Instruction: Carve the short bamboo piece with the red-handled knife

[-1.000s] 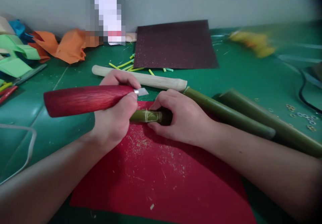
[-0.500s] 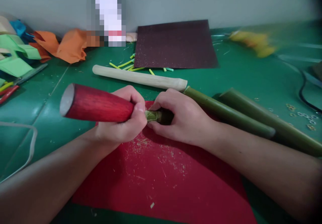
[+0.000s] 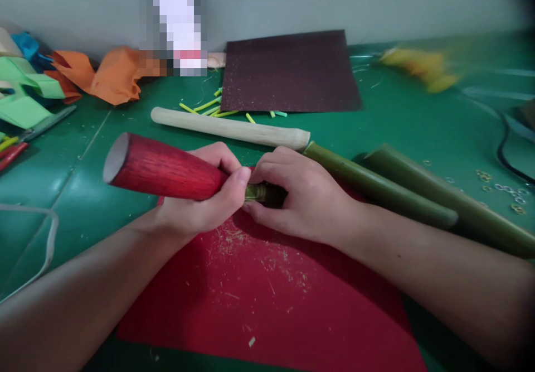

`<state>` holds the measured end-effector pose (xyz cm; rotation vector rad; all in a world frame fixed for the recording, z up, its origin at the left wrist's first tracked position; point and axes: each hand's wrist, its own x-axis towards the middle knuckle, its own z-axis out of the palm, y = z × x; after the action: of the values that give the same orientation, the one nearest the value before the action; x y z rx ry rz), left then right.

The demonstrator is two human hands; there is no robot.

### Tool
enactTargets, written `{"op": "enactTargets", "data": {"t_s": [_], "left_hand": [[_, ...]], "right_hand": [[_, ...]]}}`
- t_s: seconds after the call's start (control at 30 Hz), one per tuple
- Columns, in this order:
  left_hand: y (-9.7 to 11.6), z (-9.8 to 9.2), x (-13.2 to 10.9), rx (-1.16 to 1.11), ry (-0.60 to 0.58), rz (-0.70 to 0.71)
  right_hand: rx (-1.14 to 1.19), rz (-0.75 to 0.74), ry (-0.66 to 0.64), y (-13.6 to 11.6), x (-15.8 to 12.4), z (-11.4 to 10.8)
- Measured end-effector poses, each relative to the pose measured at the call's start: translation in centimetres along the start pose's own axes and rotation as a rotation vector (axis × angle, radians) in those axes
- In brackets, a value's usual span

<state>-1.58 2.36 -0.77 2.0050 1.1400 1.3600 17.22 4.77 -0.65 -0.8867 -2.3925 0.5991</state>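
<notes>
My left hand [image 3: 209,193] is wrapped round the lower part of a thick red wood-grained handle [image 3: 167,165], its pale flat end up to the left. Whatever tip the handle carries is hidden by my fingers and thumb. A short green bamboo piece [image 3: 273,193] is gripped in my right hand [image 3: 305,193], fingers over the far side and thumb on the near side. Marks show on the strip of bamboo between my hands, where the left thumb is touching or very near it. Beneath lies a red sheet [image 3: 292,305] scattered with fine shavings [image 3: 234,238].
Behind my hands rest a pale stick [image 3: 229,129] and two green bamboo lengths [image 3: 384,185]. A dark brown sheet [image 3: 292,73] covers part of some yellow-green sticks [image 3: 207,104]. Crumpled orange paper [image 3: 119,76] lies at left, small metal rings [image 3: 507,191] at right.
My left hand has turned slightly, and its thumb has shifted right along the bamboo. The handle's pale end has risen a little. My right hand stays almost still.
</notes>
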Motion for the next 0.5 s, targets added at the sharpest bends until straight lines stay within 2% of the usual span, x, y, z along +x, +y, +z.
{"op": "enactTargets", "data": {"t_s": [0.1, 0.27, 0.5], "left_hand": [[0.2, 0.2, 0.2, -0.003, 0.004, -0.008], [0.8, 0.9, 0.4, -0.031, 0.013, -0.154], [0.7, 1.0, -0.1, -0.088, 0.052, -0.162]], "right_hand": [[0.007, -0.002, 0.009, 0.0, 0.0, 0.0], [0.031, 0.000, 0.020, 0.1, -0.1, 0.1], [0.051, 0.046, -0.005, 0.2, 0.0, 0.0]]}}
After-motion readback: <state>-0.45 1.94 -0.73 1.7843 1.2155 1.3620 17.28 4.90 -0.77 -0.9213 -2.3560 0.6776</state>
